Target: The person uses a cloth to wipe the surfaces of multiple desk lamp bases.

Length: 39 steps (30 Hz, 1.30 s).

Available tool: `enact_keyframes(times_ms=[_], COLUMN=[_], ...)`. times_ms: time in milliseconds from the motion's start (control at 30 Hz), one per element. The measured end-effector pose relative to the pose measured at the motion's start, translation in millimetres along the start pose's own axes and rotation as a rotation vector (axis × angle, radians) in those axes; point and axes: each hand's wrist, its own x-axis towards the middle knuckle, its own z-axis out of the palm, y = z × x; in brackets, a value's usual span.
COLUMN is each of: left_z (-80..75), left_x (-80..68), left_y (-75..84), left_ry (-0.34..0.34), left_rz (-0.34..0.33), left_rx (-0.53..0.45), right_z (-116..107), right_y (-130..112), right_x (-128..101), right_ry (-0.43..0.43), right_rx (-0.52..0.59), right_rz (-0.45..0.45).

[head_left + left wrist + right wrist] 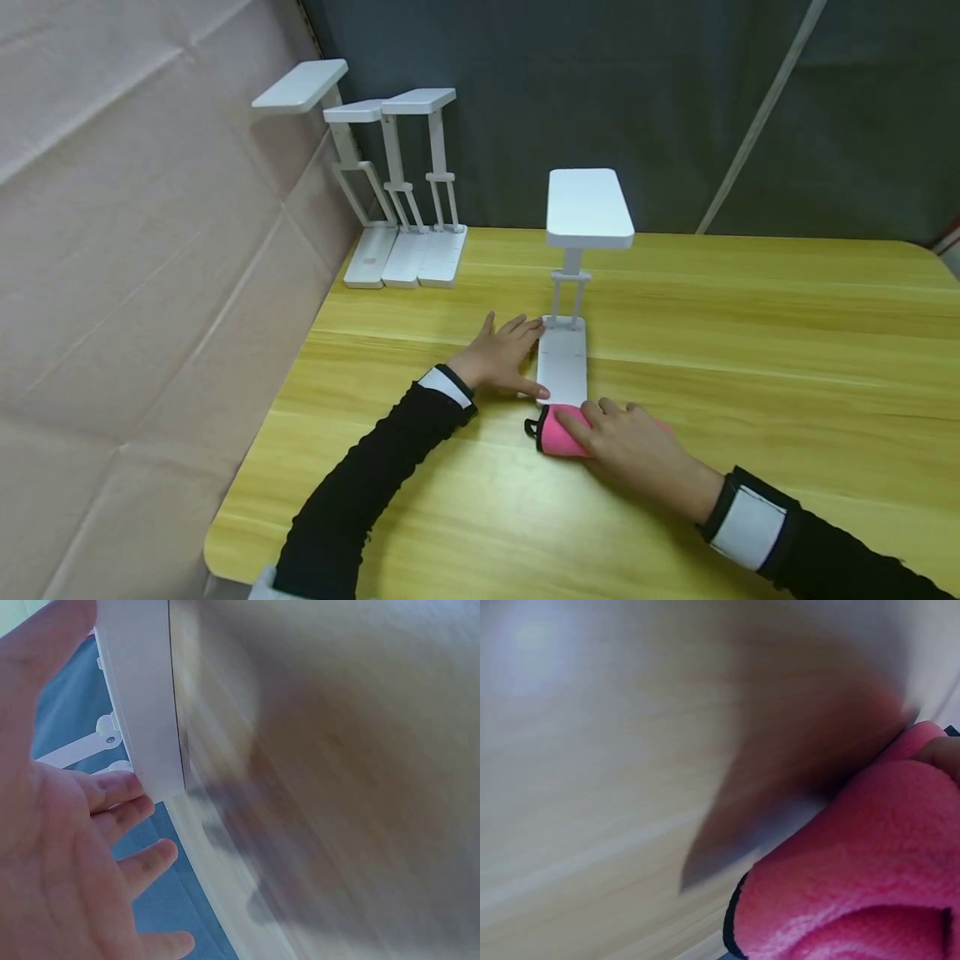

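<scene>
A white folding stand (562, 358) with a flat tilted top plate (588, 204) stands upright on the wooden table. My left hand (506, 358) touches the left side of its base, fingers spread and fairly straight; the left wrist view shows the fingertips against the base's edge (142, 697). In my right hand (637, 450) is a folded pink cloth (561, 432) with black edging and a small black loop. The cloth lies at the near end of the base. Its fuzzy pink surface (870, 847) fills the lower right of the right wrist view, where most of the hand is hidden.
Three similar white stands (405, 250) are side by side at the table's far left corner, close to the beige wall covering (165, 250). A dark curtain (600, 92) hangs behind the table (750, 375). The leftmost stand's top plate (300, 86) reaches out over the left edge.
</scene>
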Motion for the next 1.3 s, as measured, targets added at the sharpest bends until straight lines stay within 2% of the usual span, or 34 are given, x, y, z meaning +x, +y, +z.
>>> enact_keyframes(times_ms=[200, 500, 667, 867, 1067, 1300], left_z=[0.0, -1.0, 0.4, 1.7, 2.0, 2.9], left_x=[-1.2, -2.8, -3.2, -2.1, -0.1, 0.5], left_y=[-3.1, -6.1, -6.9, -4.9, -3.0, -2.0], left_ry=[-0.001, -0.011, -0.011, 0.002, 0.014, 0.011], left_rz=[-0.001, -0.007, -0.008, 0.003, 0.005, -0.001], left_rx=[-0.002, 0.002, -0.003, -0.01, -0.001, 0.006], right_z=[-3.6, -9.2, -14.1, -9.4, -0.9, 0.6], right_y=[6.6, 13.1, 9.7, -7.2, -12.9, -9.5], right_x=[-12.6, -21.4, -14.1, 9.0, 23.6, 18.3], right_ry=[-0.03, -0.032, -0.045, -0.034, -0.034, -0.034], right_rx=[0.033, 0.021, 0.024, 0.092, 0.102, 0.113], right_rz=[0.04, 0.035, 0.008, -0.035, 0.021, 0.066])
